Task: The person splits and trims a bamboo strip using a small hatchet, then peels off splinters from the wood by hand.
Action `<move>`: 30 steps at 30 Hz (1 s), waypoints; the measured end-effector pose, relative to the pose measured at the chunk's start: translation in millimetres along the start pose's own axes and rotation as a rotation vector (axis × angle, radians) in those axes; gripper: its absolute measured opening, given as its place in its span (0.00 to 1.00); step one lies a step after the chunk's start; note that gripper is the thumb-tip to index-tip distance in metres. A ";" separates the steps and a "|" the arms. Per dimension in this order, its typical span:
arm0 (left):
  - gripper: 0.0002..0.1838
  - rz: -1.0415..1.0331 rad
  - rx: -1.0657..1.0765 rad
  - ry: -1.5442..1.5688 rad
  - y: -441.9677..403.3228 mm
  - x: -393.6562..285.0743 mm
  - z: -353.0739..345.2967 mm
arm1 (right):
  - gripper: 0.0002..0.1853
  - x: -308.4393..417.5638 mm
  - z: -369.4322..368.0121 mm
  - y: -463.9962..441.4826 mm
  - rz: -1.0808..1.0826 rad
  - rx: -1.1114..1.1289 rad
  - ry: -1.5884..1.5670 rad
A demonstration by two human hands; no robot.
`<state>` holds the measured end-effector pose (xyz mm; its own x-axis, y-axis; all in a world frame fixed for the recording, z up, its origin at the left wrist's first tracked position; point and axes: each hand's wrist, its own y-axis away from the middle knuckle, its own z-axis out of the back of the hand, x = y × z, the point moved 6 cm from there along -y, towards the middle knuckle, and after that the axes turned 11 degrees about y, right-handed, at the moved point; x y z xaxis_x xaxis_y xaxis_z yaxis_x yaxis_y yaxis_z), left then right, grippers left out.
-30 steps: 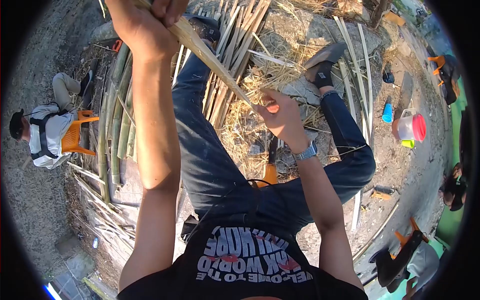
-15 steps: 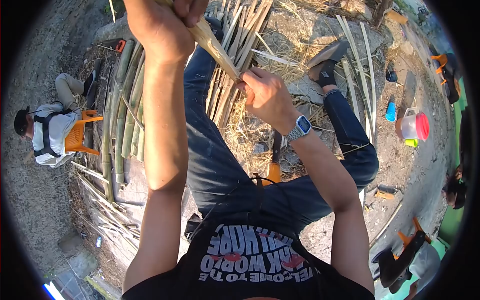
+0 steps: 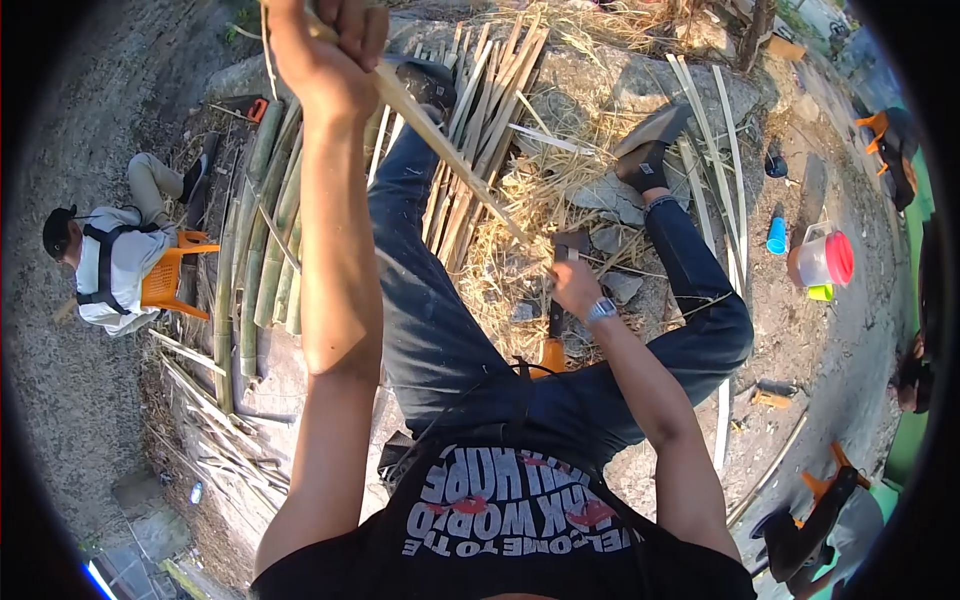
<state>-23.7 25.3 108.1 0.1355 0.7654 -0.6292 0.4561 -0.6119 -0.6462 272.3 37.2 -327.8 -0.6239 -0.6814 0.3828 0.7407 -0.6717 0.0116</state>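
My left hand is at the top of the view, with its fingers wrapped round a long pale bamboo strip. From there the strip slants down to the right across my legs. My right hand, with a watch at its wrist, is closed at the lower end of the strip, where straw behind makes the tip hard to see. A dark blade-like piece shows just above this hand. Below the hand is a dark bar; whether the two belong together is hidden.
Split bamboo strips lie between my feet, over straw and stones. Green bamboo poles and a red-handled saw are at left, near a seated person. At right stand a blue cup and a red-lidded container.
My right hand has moved down and to the right, away from my left hand. More of the strip's length now shows between them. My left hand stays near the top.
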 end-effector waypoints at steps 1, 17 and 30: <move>0.33 0.028 0.019 0.042 -1.1 -2.9 18.0 | 0.02 -43.2 -21.2 41.5 -0.226 0.155 -0.048; 0.27 0.151 0.112 0.891 2.2 28.5 -39.3 | 0.15 160.8 202.0 -105.6 0.254 -0.341 0.024; 0.31 -0.059 0.145 -0.035 -3.2 14.9 -32.6 | 0.08 139.9 188.1 -106.6 0.637 -0.478 -0.025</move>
<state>5.6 45.2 114.9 0.0807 0.7949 -0.6013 0.3304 -0.5905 -0.7363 152.9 68.2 -101.7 -0.1065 -0.9734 0.2027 0.7624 -0.2108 -0.6118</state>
